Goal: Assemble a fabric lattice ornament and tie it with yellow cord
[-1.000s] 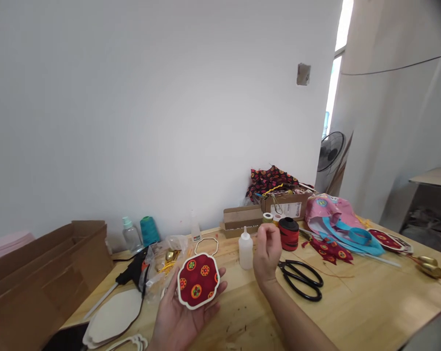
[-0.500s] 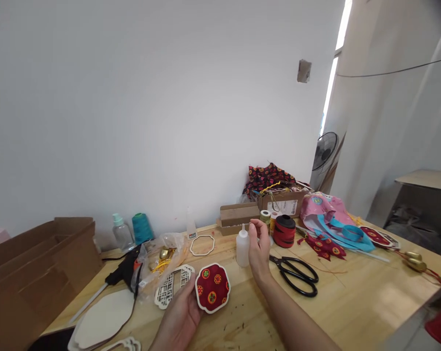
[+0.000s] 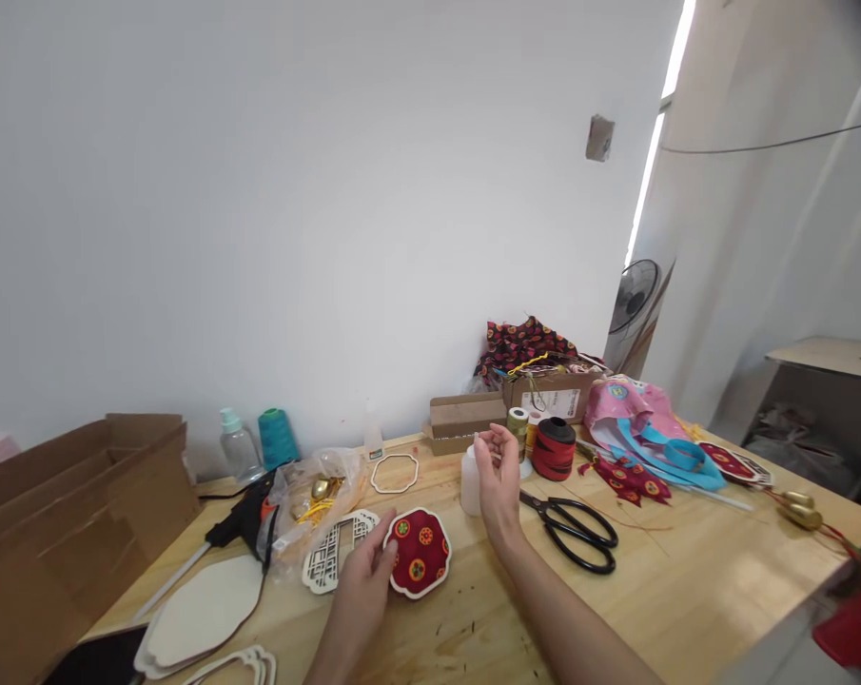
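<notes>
Left hand point(image 3: 359, 595): the fingers are held close together, their tips pressed against the left edge of the red fabric piece point(image 3: 420, 552); no grip is shown.

Right hand point(image 3: 498, 476): it is raised above the table, just in front of the squeeze bottle point(image 3: 471, 483). The fingers are loosely curled and parted from the thumb; nothing is seen pinched.

Red fabric piece: it is laid flat on the table, cream-bordered and printed with round flowers, just beside the lattice cutout point(image 3: 334, 552).

Table point(image 3: 487, 618): a pale wooden top, marked with dark specks. A cream outline frame point(image 3: 394, 473) is placed behind the red fabric piece, and a plastic bag point(image 3: 308, 504) holding gold bits is set beside a glue gun point(image 3: 241, 523).

Right of the table: black scissors point(image 3: 573, 533) are laid near a red-and-black spool point(image 3: 554, 449), with a pink bag point(image 3: 622, 419), blue ribbon point(image 3: 676, 461) and gold bells point(image 3: 801, 509) beyond.

Left of the table: a cardboard box point(image 3: 45, 514) is placed at the edge, with cream shapes point(image 3: 202, 609) stacked nearby.

Room: a white wall point(image 3: 294, 190) rises behind the table, with a standing fan point(image 3: 634, 304) in the far corner.
</notes>
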Available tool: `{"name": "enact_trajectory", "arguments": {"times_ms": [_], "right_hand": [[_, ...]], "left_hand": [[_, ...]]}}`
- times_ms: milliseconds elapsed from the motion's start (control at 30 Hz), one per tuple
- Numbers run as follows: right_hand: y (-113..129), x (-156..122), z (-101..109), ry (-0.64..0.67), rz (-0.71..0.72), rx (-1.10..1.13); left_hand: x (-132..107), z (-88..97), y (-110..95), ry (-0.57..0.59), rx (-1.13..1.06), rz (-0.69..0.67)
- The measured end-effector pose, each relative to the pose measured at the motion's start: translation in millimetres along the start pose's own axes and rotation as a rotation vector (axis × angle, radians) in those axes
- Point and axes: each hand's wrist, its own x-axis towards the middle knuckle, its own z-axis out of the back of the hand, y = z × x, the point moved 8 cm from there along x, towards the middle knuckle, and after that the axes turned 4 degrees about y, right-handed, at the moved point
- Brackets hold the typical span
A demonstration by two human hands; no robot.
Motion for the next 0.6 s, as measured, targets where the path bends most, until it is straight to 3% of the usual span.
{"name": "enact_trajectory", "arguments": {"times_ms": [267,433,600], "right_hand": [[-22.5,-3.9,-7.9,0.097,-0.162,-0.207],[-32.7,-7.8,-12.4,0.167,-0.167,-0.255],[-34.5,-7.7,-18.7,0.191,-0.097,-0.194]], "left_hand": [[-5.1,-7.0,-9.1,0.043,0.255,-0.128],[-7.3,-9.8,-12.5,0.064,0.339,-0.177],[-4.0,-10.3,-8.8,0.094,0.034,-0.107]]}}
